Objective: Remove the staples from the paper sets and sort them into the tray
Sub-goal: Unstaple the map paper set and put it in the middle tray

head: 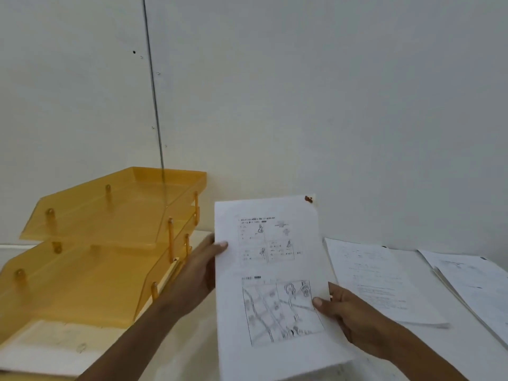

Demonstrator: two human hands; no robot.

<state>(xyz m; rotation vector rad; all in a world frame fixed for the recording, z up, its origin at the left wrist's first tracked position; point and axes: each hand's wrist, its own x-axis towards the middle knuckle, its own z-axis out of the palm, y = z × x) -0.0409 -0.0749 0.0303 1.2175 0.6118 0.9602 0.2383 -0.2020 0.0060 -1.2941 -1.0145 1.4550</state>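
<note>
A paper set [275,270] with printed drawings is held up above the table, tilted toward me. My left hand [198,273] grips its left edge, thumb on the front. My right hand [346,312] pinches its right edge lower down, thumb on the page. A rusty brown mark [308,199], where a staple sits, shows at the set's top right corner. A stacked orange letter tray [115,215] with three tiers stands to the left. Its lowest tier [49,350] holds white sheets.
Two more paper sets lie flat on the white table: one [379,281] just right of the held set, another [475,281] at the far right edge. A white wall rises close behind. A dark cable [154,92] hangs down the wall behind the tray.
</note>
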